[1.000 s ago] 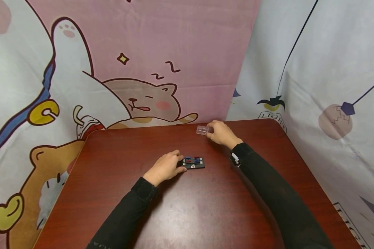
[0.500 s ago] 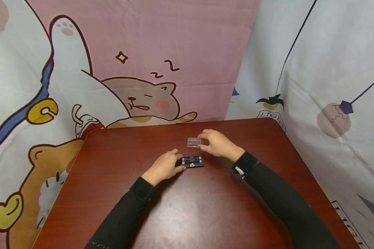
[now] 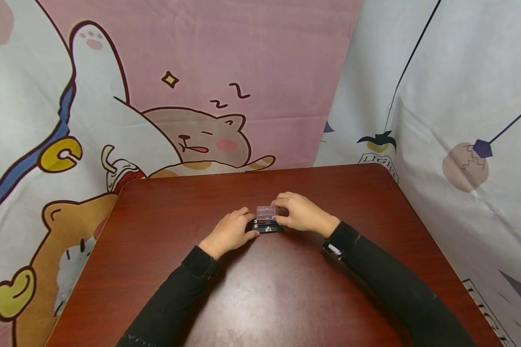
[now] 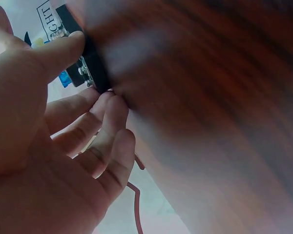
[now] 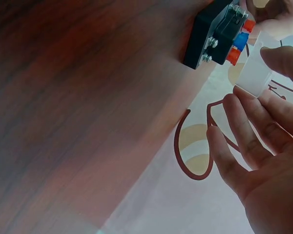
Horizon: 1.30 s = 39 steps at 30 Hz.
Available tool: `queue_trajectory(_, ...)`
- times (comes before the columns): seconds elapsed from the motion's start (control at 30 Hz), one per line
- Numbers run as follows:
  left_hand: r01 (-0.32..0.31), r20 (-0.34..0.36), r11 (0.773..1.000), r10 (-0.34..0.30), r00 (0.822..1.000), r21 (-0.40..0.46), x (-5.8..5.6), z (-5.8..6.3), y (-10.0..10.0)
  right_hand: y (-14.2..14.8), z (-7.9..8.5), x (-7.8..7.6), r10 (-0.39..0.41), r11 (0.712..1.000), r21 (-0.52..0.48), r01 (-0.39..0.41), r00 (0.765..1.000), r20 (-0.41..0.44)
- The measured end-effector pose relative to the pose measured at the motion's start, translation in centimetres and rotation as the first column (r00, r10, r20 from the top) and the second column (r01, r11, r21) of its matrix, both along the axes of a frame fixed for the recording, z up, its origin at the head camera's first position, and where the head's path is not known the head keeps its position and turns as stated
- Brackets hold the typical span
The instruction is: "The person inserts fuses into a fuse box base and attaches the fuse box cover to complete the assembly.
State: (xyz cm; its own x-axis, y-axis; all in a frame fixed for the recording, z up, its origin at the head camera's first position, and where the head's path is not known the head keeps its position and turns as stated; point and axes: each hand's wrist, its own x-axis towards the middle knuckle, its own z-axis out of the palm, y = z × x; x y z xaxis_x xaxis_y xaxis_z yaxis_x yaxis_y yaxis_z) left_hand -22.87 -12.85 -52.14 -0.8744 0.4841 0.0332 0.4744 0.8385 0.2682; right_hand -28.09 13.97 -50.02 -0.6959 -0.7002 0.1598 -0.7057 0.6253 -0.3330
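Observation:
A small black fuse block (image 3: 264,230) with metal screw terminals lies on the wooden table (image 3: 243,299). Red and blue blade fuses (image 5: 241,42) stick up from it, seen best in the right wrist view. My left hand (image 3: 229,233) holds the block at its left end, thumb along the near side and fingers at the far side. Between thumb and fingers of my right hand (image 3: 304,213) is a clear plastic cover (image 3: 266,212), pinched by its right end. That cover hangs close over the fuses and hides part of them in the head view.
Behind the table hangs a cloth backdrop (image 3: 278,72) with cartoon animals, meeting the table's far edge. Another printed cloth (image 3: 425,96) runs along the right side. Bare tabletop stretches in front of both hands.
My right hand has brought the clear cover from the table's far edge toward me and slightly left, down over the fuse block. The left hand and the block have stayed in place.

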Motion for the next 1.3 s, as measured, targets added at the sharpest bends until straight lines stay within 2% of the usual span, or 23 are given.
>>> queue_trajectory(0.1, -0.012, 0.032, 1.0, 0.012, 0.999, 0.017, 0.0, 0.2, -0.1, 0.0, 0.1, 0.2, 0.011, 1.0, -0.001, -0.011, 1.0, -0.007)
queue_trajectory(0.2, -0.041, 0.073, 0.997, 0.036, 0.997, 0.064, 0.1, 0.6, -0.2, 0.0, 0.2, 0.3, 0.015, 1.0, 0.001, -0.015, 1.0, -0.013)
queue_trajectory(0.27, -0.056, 0.076, 0.994, 0.049, 0.996, 0.098, 0.2, 0.9, -0.2, 0.1, 0.1, 0.4, 0.014, 1.0, 0.005, -0.014, 1.0, -0.018)
queue_trajectory(0.5, -0.034, -0.045, 0.991, 0.041, 0.998, 0.131, 0.5, 1.6, -0.1, 0.0, -0.2, 0.5, 0.036, 0.999, -0.005, -0.036, 0.999, -0.026)
queue_trajectory(0.67, 0.029, -0.092, 0.984, -0.013, 0.996, 0.176, 0.3, 1.6, 0.4, -0.1, -0.3, 0.5, 0.041, 0.999, 0.001, -0.041, 0.999, -0.03)
queue_trajectory(0.8, 0.05, -0.125, 0.986, -0.03, 0.992, 0.16, 0.2, 1.4, 0.6, -0.1, -0.4, 0.6, 0.042, 0.999, -0.002, -0.042, 0.999, -0.026)
queue_trajectory(1.3, 0.073, -0.126, 0.988, -0.056, 0.99, 0.134, 0.0, 0.4, 0.9, -0.3, -1.2, 0.8, 0.033, 0.999, 0.018, -0.033, 0.999, 0.01)
